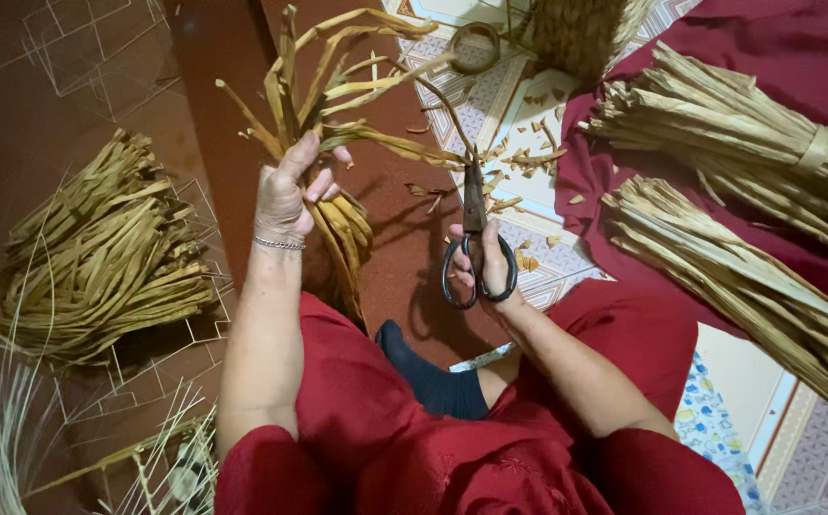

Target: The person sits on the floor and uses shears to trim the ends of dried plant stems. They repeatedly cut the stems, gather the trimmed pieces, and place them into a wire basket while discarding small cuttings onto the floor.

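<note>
Head view. Left hand (285,195) grips a bunch of dried leaf strips (333,124), ends fanning toward 12 o'clock. Right hand (488,259) has fingers through the handles of black scissors (474,238), blades pointing to 12, tip at one strip. Cut scraps (519,162) on the floor at 1 o'clock; tied bundles (747,143) at 3; loose pile (99,257) at 9.

A dark red floor (233,57) carries a heap of dried leaf strips (99,253) at the left. At the right, a patterned mat (547,257) holds cut scraps (519,157), and a maroon cloth (719,57) bears two tied bundles (738,143).
</note>
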